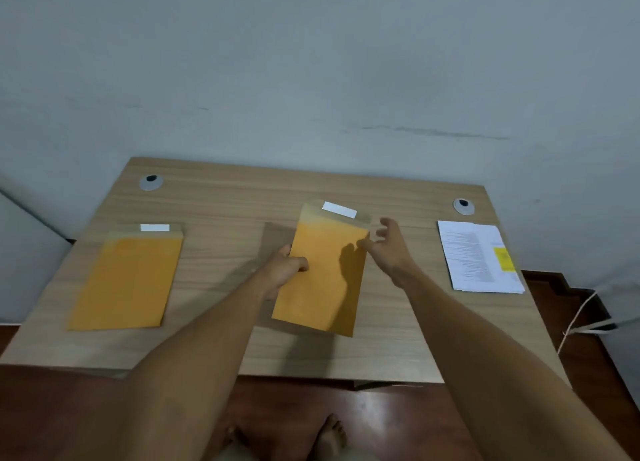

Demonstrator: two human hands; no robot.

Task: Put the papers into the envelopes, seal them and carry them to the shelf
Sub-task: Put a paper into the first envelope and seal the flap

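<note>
Flat orange-yellow paper envelope point(322, 280), flap open with white adhesive strip, raised above the light wooden desk point(242, 204). Left hand point(285, 270) pinches its left edge; right hand point(388, 249), fingers spread, touches its right edge, gripping nothing.

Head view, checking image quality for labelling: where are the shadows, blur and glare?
Head view: the right hand is motion-blurred and shadows the held envelope; the floor shows glare; the papers have unreadable text.
</note>
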